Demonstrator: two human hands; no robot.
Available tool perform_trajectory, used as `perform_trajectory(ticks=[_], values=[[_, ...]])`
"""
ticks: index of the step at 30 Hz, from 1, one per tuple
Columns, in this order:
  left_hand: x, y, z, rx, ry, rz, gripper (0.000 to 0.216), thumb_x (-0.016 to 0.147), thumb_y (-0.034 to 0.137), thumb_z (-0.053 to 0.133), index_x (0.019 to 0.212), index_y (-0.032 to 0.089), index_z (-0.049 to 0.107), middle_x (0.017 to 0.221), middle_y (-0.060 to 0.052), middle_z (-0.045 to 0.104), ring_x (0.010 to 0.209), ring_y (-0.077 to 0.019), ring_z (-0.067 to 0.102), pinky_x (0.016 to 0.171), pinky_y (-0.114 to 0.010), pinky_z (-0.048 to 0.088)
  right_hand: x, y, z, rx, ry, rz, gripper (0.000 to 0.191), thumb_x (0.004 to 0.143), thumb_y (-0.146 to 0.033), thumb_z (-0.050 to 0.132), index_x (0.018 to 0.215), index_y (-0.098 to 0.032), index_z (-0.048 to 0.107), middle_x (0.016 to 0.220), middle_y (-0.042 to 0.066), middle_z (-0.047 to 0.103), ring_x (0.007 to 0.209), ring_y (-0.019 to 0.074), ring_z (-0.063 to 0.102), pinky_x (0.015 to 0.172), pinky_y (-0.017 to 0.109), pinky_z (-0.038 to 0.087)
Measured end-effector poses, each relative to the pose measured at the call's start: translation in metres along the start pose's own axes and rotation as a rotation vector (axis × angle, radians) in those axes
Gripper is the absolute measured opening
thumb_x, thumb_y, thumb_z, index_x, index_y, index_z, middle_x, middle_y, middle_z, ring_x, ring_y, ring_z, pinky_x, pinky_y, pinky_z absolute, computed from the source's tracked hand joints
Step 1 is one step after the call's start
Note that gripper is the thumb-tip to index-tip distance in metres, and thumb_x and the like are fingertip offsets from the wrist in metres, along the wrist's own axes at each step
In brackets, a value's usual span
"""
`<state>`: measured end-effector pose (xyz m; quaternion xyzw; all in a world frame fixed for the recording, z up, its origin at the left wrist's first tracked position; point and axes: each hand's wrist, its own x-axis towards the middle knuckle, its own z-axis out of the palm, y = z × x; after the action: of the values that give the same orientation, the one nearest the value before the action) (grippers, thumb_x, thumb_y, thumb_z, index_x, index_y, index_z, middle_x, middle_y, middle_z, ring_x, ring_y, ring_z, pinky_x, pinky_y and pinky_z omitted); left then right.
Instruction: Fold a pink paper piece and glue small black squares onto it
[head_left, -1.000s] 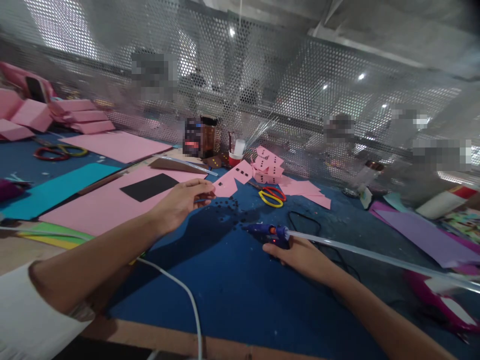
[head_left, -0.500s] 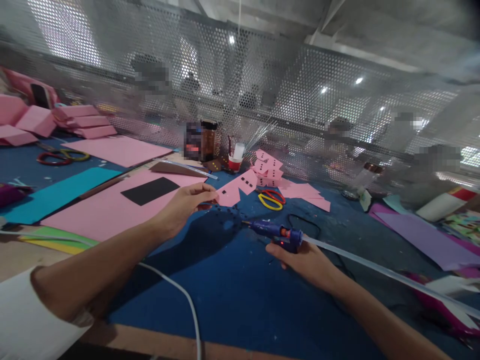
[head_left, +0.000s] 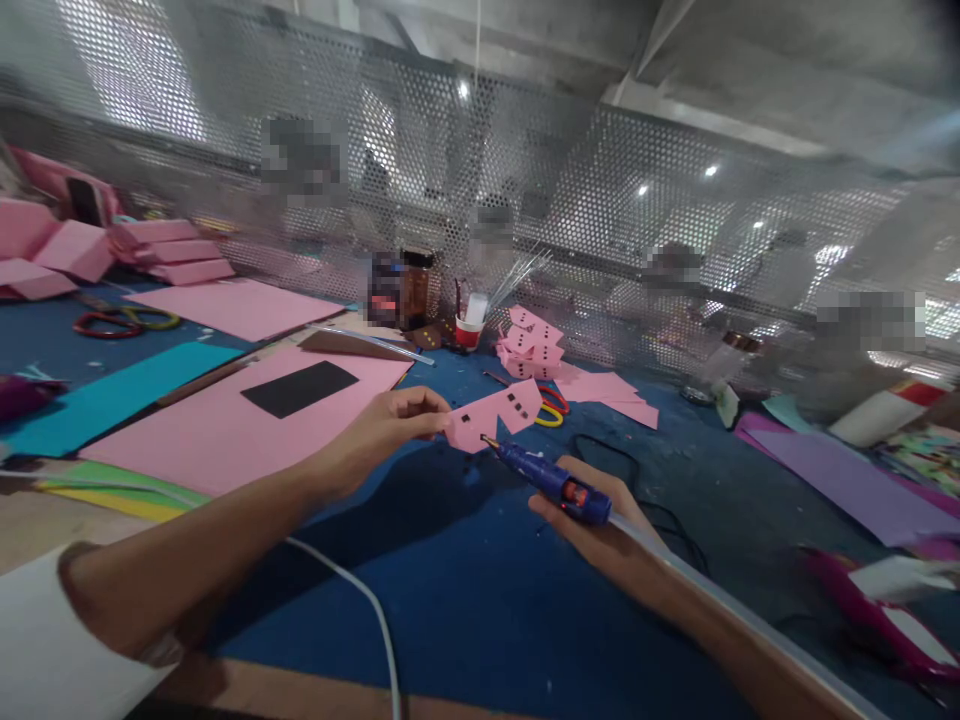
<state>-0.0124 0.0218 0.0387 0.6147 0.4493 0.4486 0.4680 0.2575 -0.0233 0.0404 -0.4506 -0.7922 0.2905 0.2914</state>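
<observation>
My left hand (head_left: 397, 430) pinches the left end of a pink paper piece (head_left: 487, 418) that has small black squares on it and a notch in its lower edge. In my right hand (head_left: 600, 520) is a blue hot glue gun (head_left: 551, 478), with a long clear glue stick (head_left: 720, 605) running out of its back. The nozzle tip is at the paper's lower edge by the notch, near a black mark; whether it touches I cannot tell. Behind the paper lie scissors with red and yellow handles (head_left: 553, 408), partly hidden.
A pile of pink dotted pieces (head_left: 531, 345) stands at the back by a red-and-white cup (head_left: 469, 332). To the left are a pink sheet (head_left: 195, 430) with a black rectangle (head_left: 300, 387) and a teal strip (head_left: 127, 390). A white cable (head_left: 367, 590) crosses the front; purple sheets (head_left: 855, 480) lie right.
The glue gun has turned and its tip has come to the paper's edge. My left hand has moved the paper slightly right and down, tilting it.
</observation>
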Motion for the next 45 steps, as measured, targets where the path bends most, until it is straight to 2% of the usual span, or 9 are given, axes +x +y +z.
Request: perform_trajectory(ticks=[6, 10, 20, 45], values=[[-0.001, 0.003, 0.004, 0.028, -0.034, 0.001, 0.013, 0.077, 0.031, 0.062, 0.078, 0.018, 0.063, 0.075, -0.002, 0.065, 0.074, -0.017, 0.056, 0.072, -0.032, 0.039, 0.006, 0.005, 0.003, -0.224, 0.082, -0.235, 0.013, 0.082, -0.032, 0.059, 0.08, -0.021, 0.054, 0.074, 0.0, 0.055, 0.062, 0.0112, 0.051, 0.054, 0.019, 0.038], [-0.002, -0.001, 0.002, 0.016, -0.079, 0.019, 0.015, 0.079, 0.032, 0.062, 0.082, 0.017, 0.063, 0.079, -0.003, 0.067, 0.078, -0.0184, 0.059, 0.076, -0.033, 0.041, 0.008, 0.017, 0.003, -0.284, 0.081, -0.314, 0.006, 0.079, -0.023, 0.059, 0.084, -0.021, 0.056, 0.076, 0.0, 0.058, 0.064, 0.012, 0.055, 0.058, 0.02, 0.04], [-0.003, -0.001, 0.001, 0.049, -0.104, 0.034, 0.017, 0.079, 0.034, 0.063, 0.085, 0.018, 0.064, 0.086, -0.005, 0.069, 0.087, -0.0221, 0.062, 0.083, -0.038, 0.042, 0.003, 0.01, -0.005, -0.325, -0.08, -0.267, 0.021, 0.076, -0.007, 0.053, 0.092, -0.021, 0.054, 0.087, 0.0, 0.055, 0.074, 0.0122, 0.057, 0.067, 0.021, 0.039], [-0.004, 0.0, 0.001, 0.134, -0.099, 0.043, 0.016, 0.078, 0.033, 0.061, 0.084, 0.018, 0.063, 0.086, -0.004, 0.067, 0.087, -0.022, 0.061, 0.082, -0.035, 0.042, 0.002, 0.009, -0.005, -0.367, -0.065, -0.29, 0.022, 0.078, -0.008, 0.05, 0.095, -0.022, 0.052, 0.087, 0.001, 0.053, 0.073, 0.0133, 0.055, 0.067, 0.021, 0.04]])
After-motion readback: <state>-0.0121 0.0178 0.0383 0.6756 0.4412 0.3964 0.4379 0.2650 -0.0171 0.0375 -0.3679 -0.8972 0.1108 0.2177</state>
